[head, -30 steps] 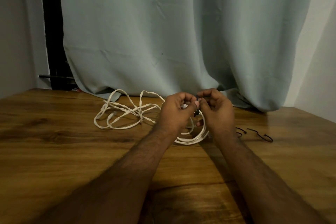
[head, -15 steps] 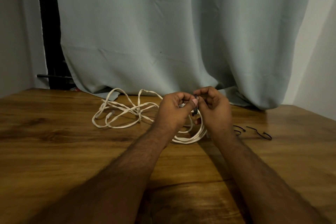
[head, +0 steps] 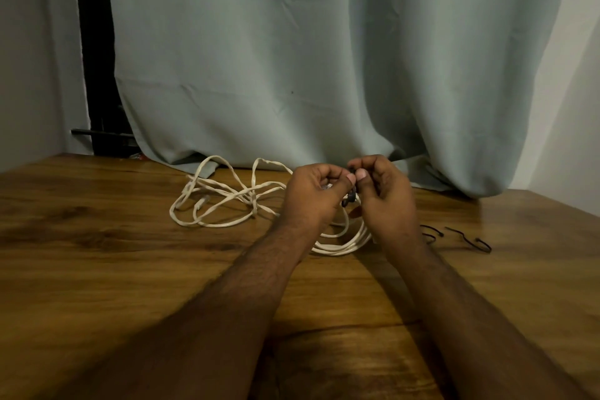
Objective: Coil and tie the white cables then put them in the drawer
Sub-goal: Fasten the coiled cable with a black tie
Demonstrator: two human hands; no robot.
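Note:
A coiled white cable (head: 341,245) hangs from my two hands and rests on the wooden table (head: 130,269). My left hand (head: 315,195) grips the top of the coil. My right hand (head: 386,198) pinches a small black tie (head: 349,200) at the same spot, thumbs touching. A second white cable (head: 220,201) lies in a loose tangle on the table to the left of my hands. No drawer is in view.
Two black ties (head: 467,239) lie on the table to the right of my right hand. A pale blue curtain (head: 292,58) hangs behind the table and touches its far edge. A dark frame (head: 94,52) stands at the back left.
Both hands stay together over the coil; the fingers have shifted slightly on the black tie. The cables on the table lie as before.

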